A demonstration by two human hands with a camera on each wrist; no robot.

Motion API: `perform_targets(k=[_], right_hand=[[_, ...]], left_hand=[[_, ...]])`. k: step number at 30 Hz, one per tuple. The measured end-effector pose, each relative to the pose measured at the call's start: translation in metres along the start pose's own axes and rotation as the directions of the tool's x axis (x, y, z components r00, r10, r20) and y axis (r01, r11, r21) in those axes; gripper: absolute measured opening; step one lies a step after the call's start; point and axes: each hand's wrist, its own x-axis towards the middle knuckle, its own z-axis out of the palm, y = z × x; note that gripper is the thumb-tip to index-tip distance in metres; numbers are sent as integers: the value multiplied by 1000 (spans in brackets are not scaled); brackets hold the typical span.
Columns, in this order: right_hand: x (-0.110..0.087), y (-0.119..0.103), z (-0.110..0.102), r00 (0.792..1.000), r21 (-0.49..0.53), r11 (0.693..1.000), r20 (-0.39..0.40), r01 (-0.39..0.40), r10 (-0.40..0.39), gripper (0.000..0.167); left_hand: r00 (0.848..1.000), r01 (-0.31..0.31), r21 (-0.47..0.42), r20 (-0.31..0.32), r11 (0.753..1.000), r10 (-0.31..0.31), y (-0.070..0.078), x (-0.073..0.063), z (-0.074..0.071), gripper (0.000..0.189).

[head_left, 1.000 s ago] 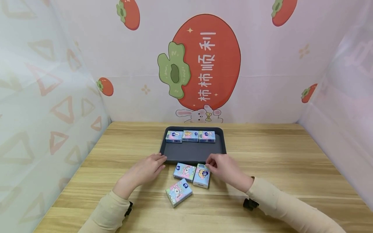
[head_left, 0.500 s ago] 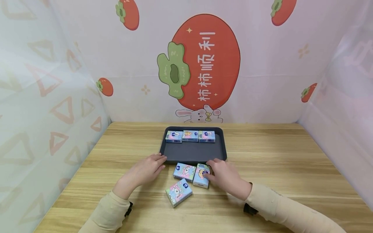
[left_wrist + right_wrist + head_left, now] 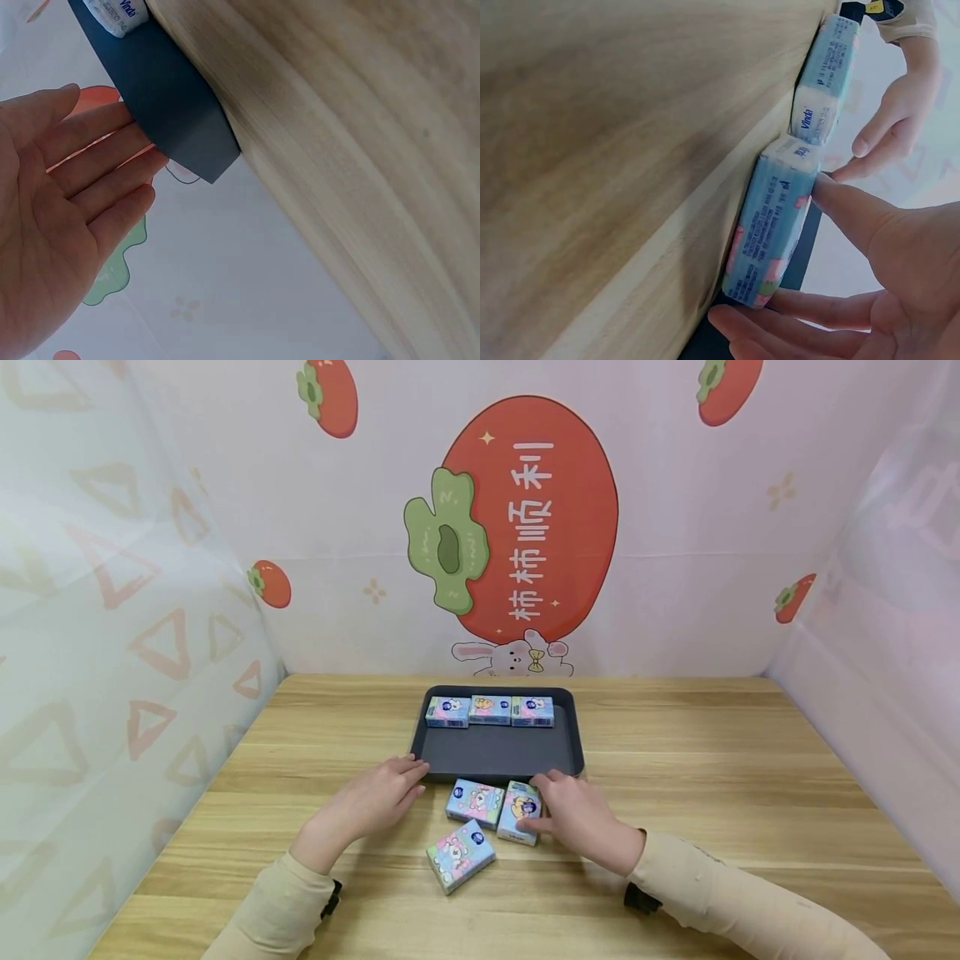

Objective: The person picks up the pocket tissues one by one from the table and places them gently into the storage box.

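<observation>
My right hand (image 3: pixel 577 814) grips a blue-and-pink tissue pack (image 3: pixel 513 806) lying just in front of the tray. In the right wrist view the thumb is at one end of this pack (image 3: pixel 769 217) and the fingers are at the other. Left of it lies a second tissue pack (image 3: pixel 475 802); a third pack (image 3: pixel 460 857) sits askew nearer the camera. My left hand (image 3: pixel 375 802) has its fingers straight, resting at the near left corner of the dark grey tray (image 3: pixel 495 756). The left wrist view shows those fingertips against the tray's side (image 3: pixel 176 105), the palm holding nothing.
Inside the tray, three tissue packs stand in a row along the far edge: a left one (image 3: pixel 447 712), a middle one (image 3: pixel 491 710) and a right one (image 3: pixel 532 712). The wooden table (image 3: pixel 712 760) reaches back to a wall cloth (image 3: pixel 675 527) printed with persimmons.
My right hand has shifted from pinching the far corner of the pack to spanning it lengthwise, its thumb sliding down toward the near end. The left hand and the packs stay put.
</observation>
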Motion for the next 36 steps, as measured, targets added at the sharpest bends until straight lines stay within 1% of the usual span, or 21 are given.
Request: perform_targets(k=[3, 6, 12, 17, 24, 28, 31, 36], right_hand=[[0, -1, -1, 1000, 21, 1000, 31, -2, 1, 62], [0, -1, -3, 998, 79, 997, 70, -9, 4, 61], [2, -1, -8, 991, 194, 981, 132, -4, -22, 60], [3, -2, -9, 984, 255, 967, 178, -21, -25, 58], [3, -3, -10, 982, 196, 981, 190, -19, -19, 67], [2, -4, -11, 979, 171, 985, 203, -30, -6, 69], [3, -4, -12, 977, 168, 985, 214, -37, 0, 70], [4, -2, -11, 973, 182, 983, 230, -30, -13, 70]], left_hand=[[1000, 6, -4, 5, 1000, -6, 0, 0, 0, 36], [1000, 12, -7, 8, 1000, -12, 0, 0, 0, 36], [1000, 13, -7, 8, 1000, -13, 1, 0, -1, 36], [1000, 5, 3, 6, 1000, -5, 0, 0, -1, 36], [1000, -1, 3, 1, 1000, 1, 1, 0, -1, 35], [1000, -2, 2, 1, 1000, 2, 1, 0, -2, 36], [1000, -6, 2, -1, 1000, 6, 1, 0, -2, 35], [1000, -9, 1, 0, 1000, 9, 1, 0, -1, 35]])
